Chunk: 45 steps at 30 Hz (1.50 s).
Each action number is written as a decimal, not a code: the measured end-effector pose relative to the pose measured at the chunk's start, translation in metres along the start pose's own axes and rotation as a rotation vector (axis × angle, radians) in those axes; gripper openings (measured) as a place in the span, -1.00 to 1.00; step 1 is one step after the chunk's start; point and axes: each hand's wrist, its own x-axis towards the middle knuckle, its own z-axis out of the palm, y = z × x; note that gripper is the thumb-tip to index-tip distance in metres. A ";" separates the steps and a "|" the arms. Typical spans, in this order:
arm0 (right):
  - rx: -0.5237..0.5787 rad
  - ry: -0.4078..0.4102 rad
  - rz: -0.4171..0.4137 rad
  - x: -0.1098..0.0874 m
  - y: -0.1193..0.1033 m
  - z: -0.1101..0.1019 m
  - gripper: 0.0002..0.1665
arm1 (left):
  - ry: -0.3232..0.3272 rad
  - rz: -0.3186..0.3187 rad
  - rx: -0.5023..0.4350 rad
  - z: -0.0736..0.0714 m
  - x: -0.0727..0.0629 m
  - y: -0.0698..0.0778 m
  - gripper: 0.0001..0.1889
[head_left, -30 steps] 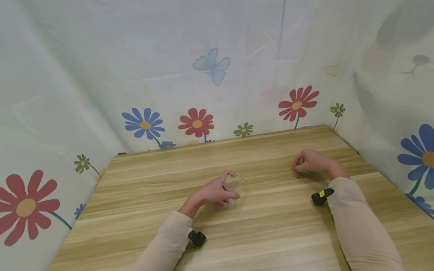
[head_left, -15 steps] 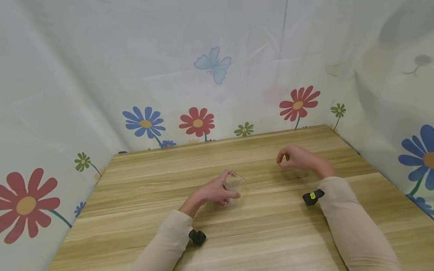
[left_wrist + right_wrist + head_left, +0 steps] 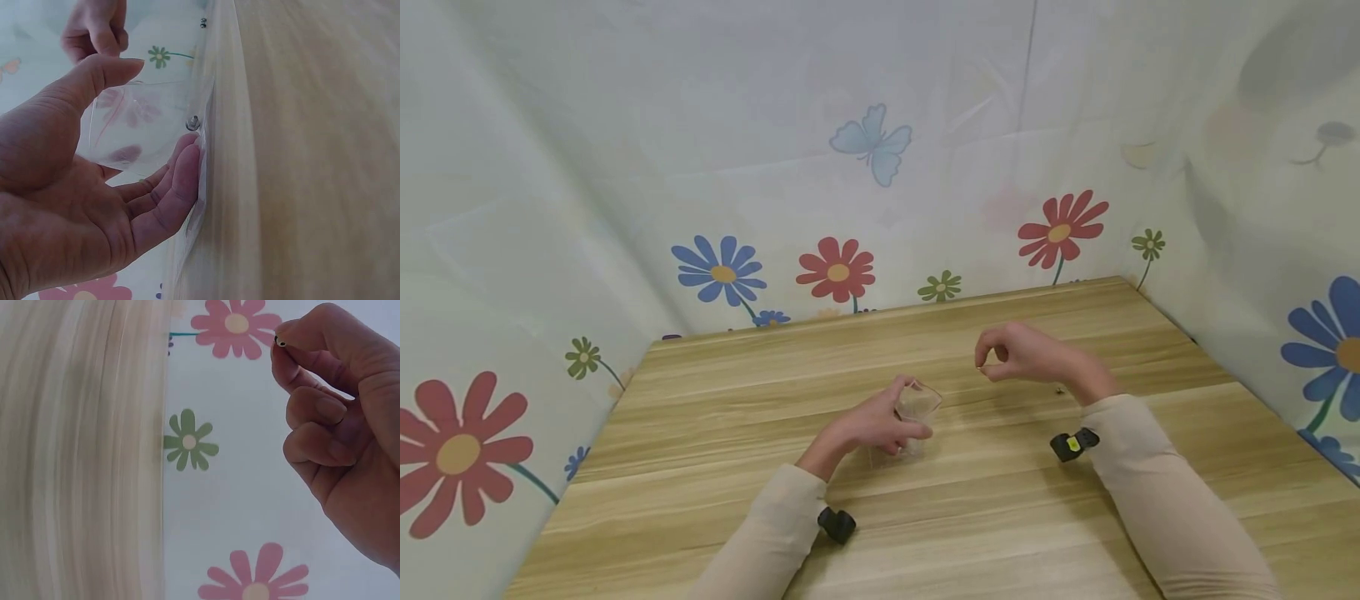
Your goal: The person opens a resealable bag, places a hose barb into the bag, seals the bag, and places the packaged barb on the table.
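A clear plastic bag (image 3: pixel 919 403) with a thin reddish line near its mouth is held by my left hand (image 3: pixel 880 421), low over the table. Its mouth gapes between thumb and fingers. In the left wrist view a small metal piece (image 3: pixel 193 123) shows through the film near the fingertips. My right hand (image 3: pixel 1018 354) is up to the right of the bag, apart from it. Its thumb and index finger pinch a tiny shiny metal piece (image 3: pixel 280 342) with a dark spot in it; its other fingers are curled into the palm.
Loose small metal pieces (image 3: pixel 1060 390) lie on the wooden table (image 3: pixel 985 517) behind my right hand, partly hidden by its wrist in the head view. White sheets printed with flowers (image 3: pixel 835 273) enclose the table's back and sides.
My right hand has moved left, away from the loose metal pieces and toward the bag, pinching the tiny metal piece. The left hand and bag have stayed in place.
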 end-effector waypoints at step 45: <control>0.068 -0.088 -0.238 0.043 -0.039 0.062 -0.89 | 0.005 0.001 -0.002 0.001 0.002 -0.001 -0.12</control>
